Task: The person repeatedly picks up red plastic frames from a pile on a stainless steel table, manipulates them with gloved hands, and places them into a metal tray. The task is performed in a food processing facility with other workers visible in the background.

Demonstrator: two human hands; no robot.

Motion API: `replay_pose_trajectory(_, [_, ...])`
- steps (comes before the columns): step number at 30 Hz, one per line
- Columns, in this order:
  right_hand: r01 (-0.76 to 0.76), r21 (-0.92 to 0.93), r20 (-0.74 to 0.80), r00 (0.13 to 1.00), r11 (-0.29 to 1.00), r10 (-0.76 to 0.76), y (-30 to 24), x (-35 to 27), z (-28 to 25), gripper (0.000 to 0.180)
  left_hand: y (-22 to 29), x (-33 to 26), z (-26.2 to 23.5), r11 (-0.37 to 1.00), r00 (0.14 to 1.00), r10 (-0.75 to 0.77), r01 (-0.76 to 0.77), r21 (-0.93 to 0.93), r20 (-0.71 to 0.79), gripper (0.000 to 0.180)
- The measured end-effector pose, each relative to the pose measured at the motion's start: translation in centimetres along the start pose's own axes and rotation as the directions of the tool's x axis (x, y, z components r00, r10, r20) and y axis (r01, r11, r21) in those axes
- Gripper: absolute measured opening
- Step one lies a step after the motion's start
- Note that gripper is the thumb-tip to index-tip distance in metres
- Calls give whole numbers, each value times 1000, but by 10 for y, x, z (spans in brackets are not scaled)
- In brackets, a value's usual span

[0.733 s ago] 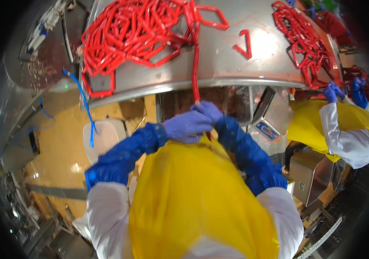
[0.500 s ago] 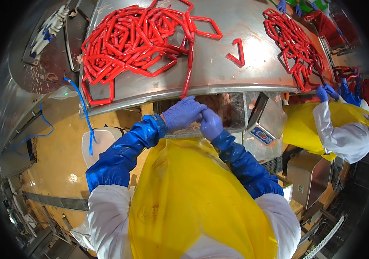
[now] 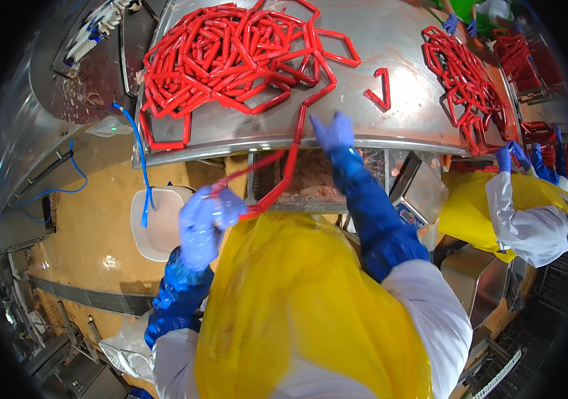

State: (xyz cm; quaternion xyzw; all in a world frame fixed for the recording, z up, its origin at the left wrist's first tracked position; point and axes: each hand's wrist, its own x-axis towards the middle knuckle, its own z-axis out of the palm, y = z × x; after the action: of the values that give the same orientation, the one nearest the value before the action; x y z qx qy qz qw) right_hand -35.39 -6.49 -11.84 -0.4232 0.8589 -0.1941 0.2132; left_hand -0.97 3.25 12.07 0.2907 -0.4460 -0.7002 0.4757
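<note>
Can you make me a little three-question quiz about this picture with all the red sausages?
1. True or false: the left hand holds one end of a red sausage string.
2. Where is the right hand? A) at the metal table's front edge, on the string B) inside the white tub C) on the yellow apron
3. Fill in: the big sausage pile lies on the ____ table.

Key: 1 true. 2 A. 3 metal.
</note>
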Motion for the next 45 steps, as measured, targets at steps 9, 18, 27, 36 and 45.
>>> replay_pose_trajectory(9, [-443, 667, 462, 877, 599, 133, 14, 103, 23, 27, 29, 13, -92, 890, 889, 213, -348, -294, -405, 30])
replay_pose_trajectory(18, [-264, 961, 277, 904, 84, -325, -12, -95, -230, 37, -252, 209, -100, 552, 902, -430, 286, -783, 26, 17])
replay_pose_trajectory(27, [-69, 987, 77, 996, 147, -49, 0, -207, -347, 44, -390, 361, 109, 306, 851, -409, 467, -830, 329, 29])
replay_pose_trajectory(36, [-48, 994, 65, 981, -93, 185, 178, -124, -324, 29, -289, 463, 7, 494, 981, -95, 195, -847, 170, 29])
replay_pose_trajectory(45, [174, 60, -227, 961, 983, -156, 67, 86, -124, 56, -144, 375, 1, 986, 974, -159, 163, -13, 161, 35])
